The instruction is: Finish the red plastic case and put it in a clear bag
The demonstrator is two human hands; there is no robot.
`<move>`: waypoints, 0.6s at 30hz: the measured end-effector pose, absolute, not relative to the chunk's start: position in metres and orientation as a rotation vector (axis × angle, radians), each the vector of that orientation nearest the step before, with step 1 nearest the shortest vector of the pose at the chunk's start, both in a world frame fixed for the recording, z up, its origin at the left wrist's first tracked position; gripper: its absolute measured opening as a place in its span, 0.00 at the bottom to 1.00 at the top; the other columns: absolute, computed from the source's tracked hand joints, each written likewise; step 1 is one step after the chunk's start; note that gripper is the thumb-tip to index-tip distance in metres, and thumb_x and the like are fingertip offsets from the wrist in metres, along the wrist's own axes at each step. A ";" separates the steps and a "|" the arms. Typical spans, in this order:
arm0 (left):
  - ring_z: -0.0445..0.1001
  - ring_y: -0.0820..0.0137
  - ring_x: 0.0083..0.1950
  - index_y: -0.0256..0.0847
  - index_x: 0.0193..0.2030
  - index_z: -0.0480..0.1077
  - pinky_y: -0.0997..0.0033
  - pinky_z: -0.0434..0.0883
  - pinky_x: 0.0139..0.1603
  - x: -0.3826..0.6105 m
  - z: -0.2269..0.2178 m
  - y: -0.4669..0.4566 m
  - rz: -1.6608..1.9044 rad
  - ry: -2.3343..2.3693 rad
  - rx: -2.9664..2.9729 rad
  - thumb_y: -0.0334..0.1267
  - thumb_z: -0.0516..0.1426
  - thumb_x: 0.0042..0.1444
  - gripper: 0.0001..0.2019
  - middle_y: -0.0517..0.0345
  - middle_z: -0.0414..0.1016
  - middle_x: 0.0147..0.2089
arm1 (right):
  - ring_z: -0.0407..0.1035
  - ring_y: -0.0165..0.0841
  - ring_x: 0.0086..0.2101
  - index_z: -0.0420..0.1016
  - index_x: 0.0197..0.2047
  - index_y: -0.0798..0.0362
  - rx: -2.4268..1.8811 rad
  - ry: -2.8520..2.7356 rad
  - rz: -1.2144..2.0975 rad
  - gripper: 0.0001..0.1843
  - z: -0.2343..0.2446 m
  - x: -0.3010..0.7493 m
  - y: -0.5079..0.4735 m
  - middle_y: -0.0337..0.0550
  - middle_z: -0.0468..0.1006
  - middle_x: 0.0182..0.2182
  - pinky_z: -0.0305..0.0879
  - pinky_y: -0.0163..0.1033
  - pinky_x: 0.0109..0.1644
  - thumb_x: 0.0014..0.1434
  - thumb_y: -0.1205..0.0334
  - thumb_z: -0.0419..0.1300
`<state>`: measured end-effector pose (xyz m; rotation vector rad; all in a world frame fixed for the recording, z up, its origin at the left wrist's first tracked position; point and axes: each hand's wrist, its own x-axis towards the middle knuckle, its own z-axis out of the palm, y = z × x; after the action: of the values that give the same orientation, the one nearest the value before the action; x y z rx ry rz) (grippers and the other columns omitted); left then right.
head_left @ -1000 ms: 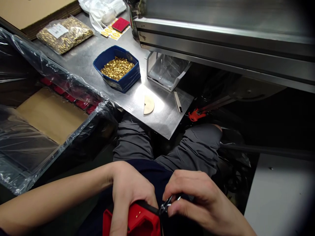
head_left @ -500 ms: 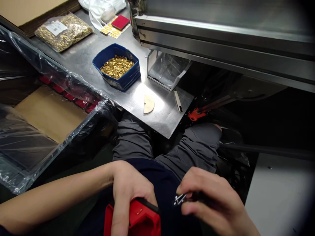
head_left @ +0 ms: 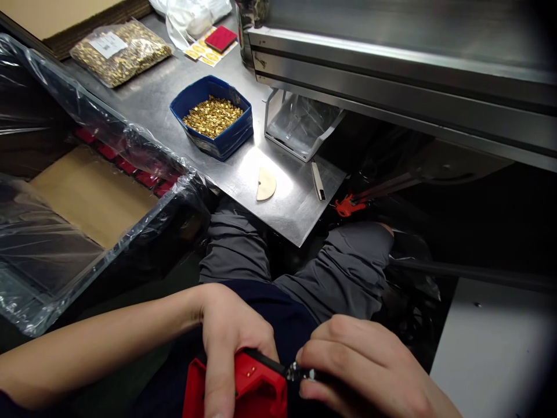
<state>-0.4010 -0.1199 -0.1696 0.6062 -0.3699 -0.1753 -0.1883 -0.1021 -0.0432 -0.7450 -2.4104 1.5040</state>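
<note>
On my feed I see a hollow, black-edged red part (head_left: 259, 373) low down, a small shiny metal tool (head_left: 293, 372) at its corner.

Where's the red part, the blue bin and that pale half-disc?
Red part (head_left: 260, 370): head view, on its upper face.
Blue bin (head_left: 237, 137): head view, on its outer wall.
Pale half-disc (head_left: 267, 184): head view, middle of its face.

We look forward and down from the wearer's head, hands (head_left: 237, 325) close at the bottom edge, surface (head_left: 287, 216) farther beyond.

Steel table (head_left: 296, 222), 1 bright glare patch (head_left: 284, 182) on it; beige panel (head_left: 72, 14) upper left; white panel (head_left: 496, 348) lower right.
</note>
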 end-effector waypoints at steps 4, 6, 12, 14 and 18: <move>0.78 0.64 0.26 0.38 0.34 0.73 0.75 0.79 0.26 -0.402 -0.170 -0.121 -0.236 -0.300 0.549 0.26 0.77 0.22 0.29 0.64 0.79 0.31 | 0.73 0.32 0.35 0.75 0.50 0.54 -0.696 -2.469 1.463 0.09 -0.041 -0.187 -0.102 0.44 0.78 0.36 0.68 0.36 0.39 0.68 0.62 0.62; 0.78 0.64 0.26 0.38 0.36 0.74 0.75 0.79 0.28 -0.403 -0.171 -0.122 -0.239 -0.256 0.533 0.26 0.77 0.20 0.30 0.64 0.79 0.31 | 0.73 0.32 0.34 0.75 0.49 0.54 -0.663 -2.493 1.450 0.08 -0.040 -0.187 -0.100 0.44 0.78 0.35 0.68 0.36 0.38 0.68 0.62 0.62; 0.79 0.59 0.26 0.39 0.37 0.74 0.69 0.82 0.30 -0.400 -0.177 -0.123 -0.199 -0.389 0.524 0.29 0.77 0.24 0.29 0.61 0.81 0.32 | 0.72 0.31 0.31 0.75 0.46 0.56 -0.628 -2.537 1.359 0.06 -0.037 -0.191 -0.099 0.43 0.77 0.31 0.66 0.36 0.35 0.70 0.63 0.60; 0.80 0.58 0.28 0.39 0.38 0.75 0.68 0.83 0.33 -0.398 -0.181 -0.122 -0.229 -0.419 0.526 0.28 0.77 0.23 0.30 0.60 0.82 0.33 | 0.71 0.31 0.31 0.76 0.47 0.56 -0.642 -2.552 1.342 0.07 -0.038 -0.194 -0.100 0.43 0.77 0.31 0.65 0.36 0.35 0.70 0.63 0.59; 0.81 0.56 0.30 0.36 0.38 0.78 0.66 0.83 0.36 -0.393 -0.190 -0.120 -0.270 -0.475 0.540 0.31 0.78 0.21 0.31 0.58 0.83 0.35 | 0.70 0.31 0.34 0.76 0.50 0.56 -0.568 -2.535 1.427 0.10 -0.044 -0.193 -0.087 0.45 0.77 0.34 0.64 0.36 0.37 0.72 0.62 0.56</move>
<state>-0.3926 -0.1202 -0.1897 0.5401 -0.4751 -0.2702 -0.1926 -0.0870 -0.0437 -0.5680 -2.5345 1.4269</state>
